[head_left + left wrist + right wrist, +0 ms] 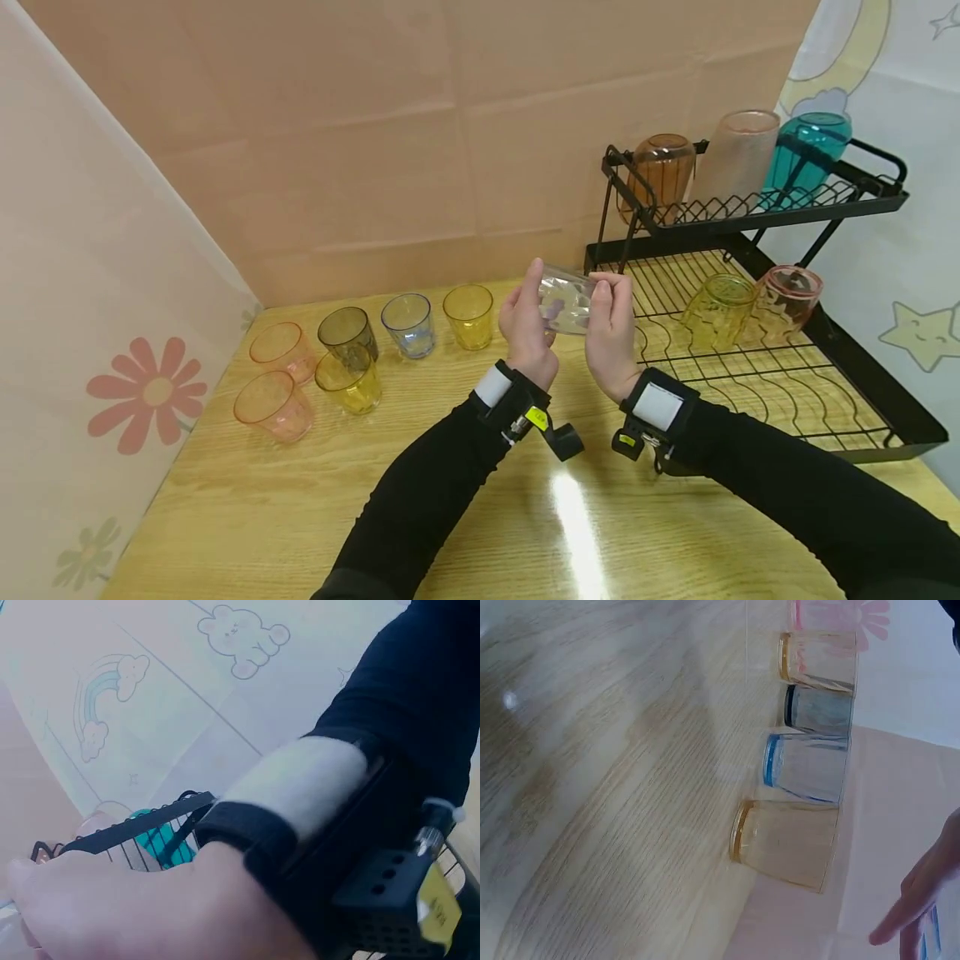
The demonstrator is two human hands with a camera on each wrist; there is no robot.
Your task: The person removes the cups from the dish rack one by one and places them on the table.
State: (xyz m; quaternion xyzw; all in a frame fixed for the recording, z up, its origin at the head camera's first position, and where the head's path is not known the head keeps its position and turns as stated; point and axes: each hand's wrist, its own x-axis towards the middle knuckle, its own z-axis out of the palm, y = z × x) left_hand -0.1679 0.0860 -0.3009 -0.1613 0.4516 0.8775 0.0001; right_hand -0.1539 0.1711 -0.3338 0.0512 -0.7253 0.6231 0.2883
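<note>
A clear drinking glass (566,302) with a faint purple tint lies on its side in the air above the table, between both hands. My left hand (528,325) grips one end, its thumb up along the glass. At the other end my right hand (611,333) holds it with thumb and curled fingers. In the left wrist view the left hand (142,900) covers nearly all of the glass. Just left of the hands stands a yellow glass (468,317), then a blue-rimmed glass (408,327).
Further left are a grey-brown glass (347,331), another yellow glass (351,385) and two pink glasses (283,350). A black two-tier dish rack (757,222) stands at right. Brown, frosted pink and teal glasses (810,154) occupy its top; upturned yellow (720,312) and pink glasses (782,304) sit below.
</note>
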